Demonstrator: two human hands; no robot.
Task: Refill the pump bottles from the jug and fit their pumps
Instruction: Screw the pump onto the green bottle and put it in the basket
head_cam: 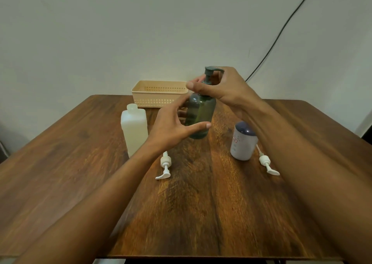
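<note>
A translucent green bottle (201, 114) stands upright mid-table. My left hand (173, 126) wraps its body, thumb across the front. My right hand (223, 86) grips the dark green pump (208, 73) at the bottle's neck. To the left stands an open-necked, translucent white square bottle (133, 130). A white round bottle with a dark top (243, 143) stands to the right. Two white pumps lie loose on the table: one (165, 166) in front of the square bottle, the other (267, 162) beside the round bottle.
A beige perforated basket (157, 94) sits at the far edge of the wooden table (201, 213), against the wall. A black cable (281, 32) runs down the wall at right. A dark object shows at the left edge.
</note>
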